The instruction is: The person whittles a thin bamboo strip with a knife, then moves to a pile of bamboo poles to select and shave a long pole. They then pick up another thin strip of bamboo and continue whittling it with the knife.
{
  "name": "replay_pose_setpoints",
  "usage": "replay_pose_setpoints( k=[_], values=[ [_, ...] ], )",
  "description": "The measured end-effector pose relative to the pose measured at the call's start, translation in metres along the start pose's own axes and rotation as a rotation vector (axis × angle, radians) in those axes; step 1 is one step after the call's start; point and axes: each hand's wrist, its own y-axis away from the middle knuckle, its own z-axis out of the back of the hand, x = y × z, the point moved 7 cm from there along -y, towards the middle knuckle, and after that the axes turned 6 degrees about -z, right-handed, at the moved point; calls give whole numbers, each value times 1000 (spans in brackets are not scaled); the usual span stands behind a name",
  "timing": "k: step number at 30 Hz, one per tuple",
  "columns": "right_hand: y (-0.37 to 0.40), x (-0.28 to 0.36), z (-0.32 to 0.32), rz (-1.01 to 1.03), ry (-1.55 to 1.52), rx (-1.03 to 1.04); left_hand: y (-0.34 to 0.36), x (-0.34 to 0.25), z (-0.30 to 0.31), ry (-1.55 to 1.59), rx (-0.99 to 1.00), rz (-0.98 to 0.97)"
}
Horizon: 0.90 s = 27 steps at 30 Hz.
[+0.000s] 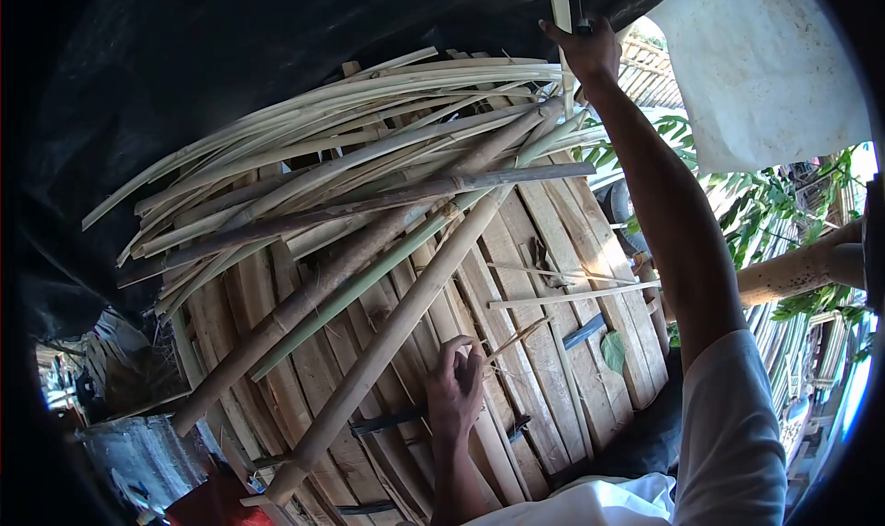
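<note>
My right hand [595,54] is raised at the top, closed around a thin upright tool with a dark handle [583,28]. Its thumb points left, beside an upright pale bamboo strip [561,14]. Low in the middle, my left hand [456,388] rests on the wooden slats [516,378] with its fingers curled and nothing visible in them. A thin splinter [518,338] lies close to its fingertips. Left of that hand a thick bamboo pole [392,342] slants across the slats. A green bamboo pole [341,319] and a brown pole [304,309] run alongside.
Long split bamboo strips [323,111] are heaped across the far side of the platform. A dark pole [369,208] lies over them. Black sheeting [230,37] hangs behind, and a pale sheet [765,65] hangs at upper right. A green leaf [612,351] lies on the right slats.
</note>
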Motion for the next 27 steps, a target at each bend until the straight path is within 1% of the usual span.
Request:
replay_pose_setpoints(
  k=[2, 4, 5, 7, 9, 10, 12, 13, 14, 15, 16, 17, 18, 19, 21, 22, 24, 25, 27],
  values=[
    [-15, 17, -11, -2, 24, -31, -3, 1, 1, 7, 5, -5],
    [-21, 25, -20, -115, 129, 20, -4, 0, 4, 28, -3, 1],
    [-27, 20, -21, -177, 162, 4, -4, -1, 5, 45, -11, 1],
    [-30, 16, -13, -74, 176, -58, -7, 0, 7, 35, -27, -10],
    [-30, 5, -3, -54, 147, -124, -3, 0, 5, 29, -38, -9],
    [-32, -2, 5, -80, 181, -171, -6, 3, 4, 37, -33, 0],
    [-42, -13, 23, -67, 208, -183, -4, 6, 4, 58, -20, 27],
    [-49, -18, 33, -50, 224, -193, -5, 5, 4, 60, -22, 23],
    [-60, -26, 38, 27, 254, -160, -3, 3, 6, 47, -18, 10],
    [-67, -35, 49, -1, 254, -146, -4, 0, 6, 36, -13, -12],
    [-75, -41, 60, 34, 287, -165, -3, -1, 5, 38, -8, -16],
    [-86, -52, 70, 68, 318, -180, 0, 2, 5, 69, -13, 35],
    [-96, -72, 80, 15, 210, -142, 1, 5, 6, 100, -22, 85],
    [-106, -89, 90, -37, 101, -104, 2, 6, 7, 100, -25, 81],
    [-104, -104, 116, -146, -15, -19, 4, 11, 5, 95, -14, 89],
    [-100, -107, 129, -168, -27, -19, 3, 14, 4, 102, -9, 86],
    [-96, -120, 149, -199, -93, -40, 1, 10, 3, 61, -22, -70],
    [-95, -124, 160, -198, -92, -46, 2, 13, 0, 63, -19, -74],
    [-85, -130, 169, -205, -338, 33, 6, 24, 2, 128, -71, 4]
  ],
)
